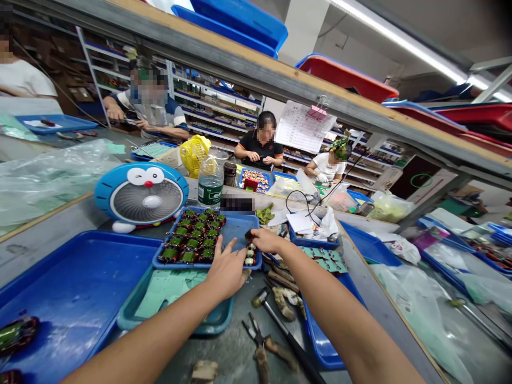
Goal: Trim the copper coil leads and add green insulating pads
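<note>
Coils of green-taped copper point(192, 237) lay on my blue plastic tray point(238, 230); my left hand point(226, 269) hung half open, empty, my right hand point(267, 241) curled, its grip unclear. A careless knock at the rim could have scattered them.

Left hand point(226, 272), right hand point(267, 241), blue tray point(237, 229)

coils point(188, 240) in tray point(240, 232) | fan point(141, 194) behind tray | pliers point(258, 341) before it

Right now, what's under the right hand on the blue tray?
Small wound components sit just below the right hand on the tray; whatever lies beneath the palm is hidden.
</note>
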The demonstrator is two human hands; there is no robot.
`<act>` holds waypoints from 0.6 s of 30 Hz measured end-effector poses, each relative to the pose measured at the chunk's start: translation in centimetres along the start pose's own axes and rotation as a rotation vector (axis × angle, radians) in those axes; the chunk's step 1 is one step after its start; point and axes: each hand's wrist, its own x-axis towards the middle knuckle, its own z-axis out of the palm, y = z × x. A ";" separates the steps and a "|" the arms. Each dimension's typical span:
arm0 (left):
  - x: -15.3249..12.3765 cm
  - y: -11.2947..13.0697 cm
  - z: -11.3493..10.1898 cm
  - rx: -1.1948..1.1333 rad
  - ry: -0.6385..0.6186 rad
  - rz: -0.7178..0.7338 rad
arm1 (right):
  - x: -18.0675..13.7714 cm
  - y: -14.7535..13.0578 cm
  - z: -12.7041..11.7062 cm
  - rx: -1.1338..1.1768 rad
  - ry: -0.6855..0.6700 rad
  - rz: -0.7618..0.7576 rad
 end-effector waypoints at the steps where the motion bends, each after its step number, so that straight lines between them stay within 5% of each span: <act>1: -0.1 0.1 -0.1 -0.003 0.008 0.008 | -0.1 -0.1 -0.1 0.008 0.006 0.000; 5: -2.0 0.4 -1.3 -0.027 0.047 0.030 | -1.1 -0.4 -0.7 0.024 0.052 -0.002; 10: -7.9 0.4 -3.0 -0.079 0.060 0.058 | -2.5 -2.4 -1.4 -0.010 0.118 -0.013; 18: -15.0 -0.1 -4.8 -0.200 0.136 -0.035 | -0.3 -8.0 0.7 -0.081 -0.146 -0.047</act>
